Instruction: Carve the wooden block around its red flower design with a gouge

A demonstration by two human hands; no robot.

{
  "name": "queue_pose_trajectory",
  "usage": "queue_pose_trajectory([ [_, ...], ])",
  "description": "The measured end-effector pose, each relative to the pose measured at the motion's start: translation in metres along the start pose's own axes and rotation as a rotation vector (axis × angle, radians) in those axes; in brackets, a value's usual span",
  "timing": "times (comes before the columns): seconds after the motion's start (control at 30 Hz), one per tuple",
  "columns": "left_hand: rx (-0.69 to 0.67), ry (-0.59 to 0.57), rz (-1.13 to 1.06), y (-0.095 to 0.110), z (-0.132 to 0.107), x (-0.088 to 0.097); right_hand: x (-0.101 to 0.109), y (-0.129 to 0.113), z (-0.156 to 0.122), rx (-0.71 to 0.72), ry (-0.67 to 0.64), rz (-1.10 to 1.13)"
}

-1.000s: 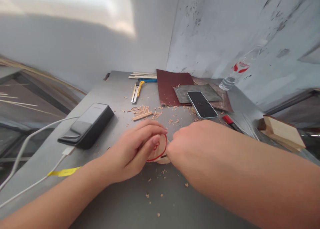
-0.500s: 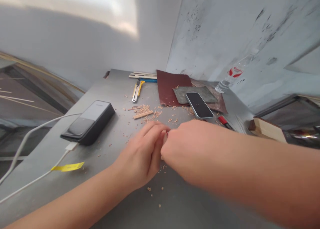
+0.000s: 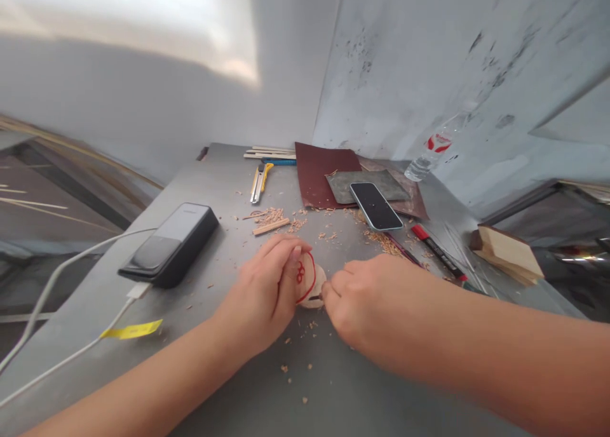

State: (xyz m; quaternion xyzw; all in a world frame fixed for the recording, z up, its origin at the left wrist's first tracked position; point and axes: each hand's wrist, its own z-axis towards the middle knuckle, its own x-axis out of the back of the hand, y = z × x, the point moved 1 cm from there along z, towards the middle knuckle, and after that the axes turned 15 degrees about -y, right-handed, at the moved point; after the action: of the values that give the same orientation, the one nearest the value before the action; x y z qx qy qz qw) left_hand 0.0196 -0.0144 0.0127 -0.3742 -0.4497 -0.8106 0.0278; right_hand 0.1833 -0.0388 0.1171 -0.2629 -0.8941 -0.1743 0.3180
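Left hand [image 3: 260, 297] grip pinches a small round wood piece [image 3: 317, 286] marked with red lines, between the hands above the desk [image 3: 248, 386]. Right hand [image 3: 362, 300] grip pressed together on a small dark blade [image 3: 315, 296] at the wood's edge. Wood shavings [image 3: 271, 216] scattered around; power bank [image 3: 169, 244] left; phone [image 3: 375, 206] on sandpaper [image 3: 319, 173] beyond.

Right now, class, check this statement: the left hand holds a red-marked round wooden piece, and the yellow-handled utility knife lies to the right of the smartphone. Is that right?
Not quite. The utility knife lies to the left of the smartphone, as the head view shows. The left hand does hold the red-marked round wooden piece.
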Motion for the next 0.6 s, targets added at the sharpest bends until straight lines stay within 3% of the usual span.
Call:
queue_pose_trajectory([
  [0.17, 0.001, -0.012, 0.008, -0.004, 0.000, 0.001, 0.009, 0.006, -0.012, -0.073, -0.068, 0.034],
  [0.43, -0.083, 0.003, 0.005, -0.003, -0.002, 0.000, 0.006, 0.009, -0.006, -0.046, -0.017, 0.050],
  [0.6, -0.064, 0.010, 0.004, -0.002, -0.002, -0.002, 0.011, -0.002, -0.003, 0.010, -0.101, -0.031],
])
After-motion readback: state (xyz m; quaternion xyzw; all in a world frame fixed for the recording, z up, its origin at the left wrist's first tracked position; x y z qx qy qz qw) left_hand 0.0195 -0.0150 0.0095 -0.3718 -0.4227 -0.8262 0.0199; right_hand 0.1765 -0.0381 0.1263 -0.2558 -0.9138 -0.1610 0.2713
